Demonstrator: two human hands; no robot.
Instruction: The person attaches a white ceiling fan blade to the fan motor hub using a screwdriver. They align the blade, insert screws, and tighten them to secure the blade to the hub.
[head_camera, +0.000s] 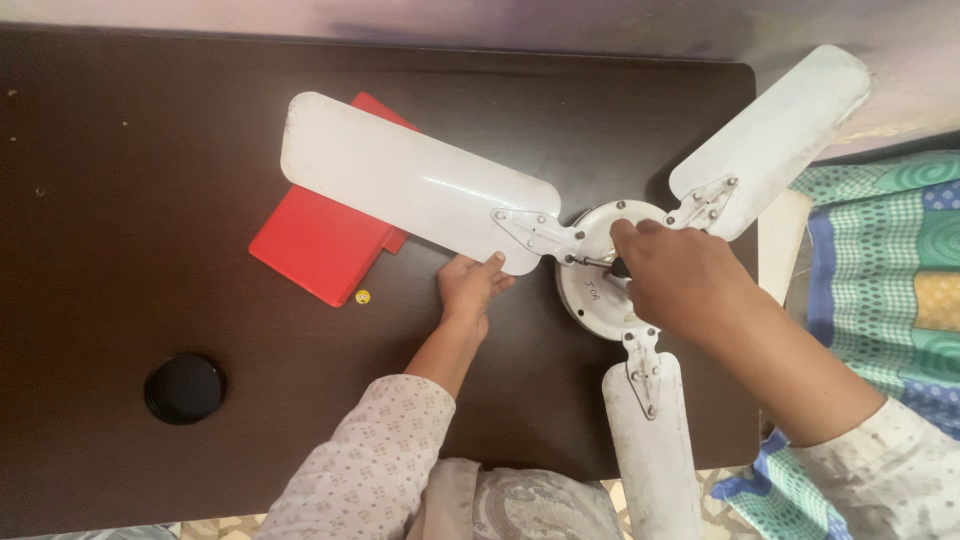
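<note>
A white ceiling fan lies on a dark brown table, its round motor hub near the table's right edge. Three white blades spread out: one to the upper left, one to the upper right, one toward me. My left hand holds the near edge of the upper-left blade close to its metal bracket. My right hand rests over the hub's centre, fingers curled on something dark and small that I cannot make out.
A red flat case lies partly under the upper-left blade. A small yellow bit sits by its corner. A black round lid rests at the left front. A patterned green and blue cloth lies to the right.
</note>
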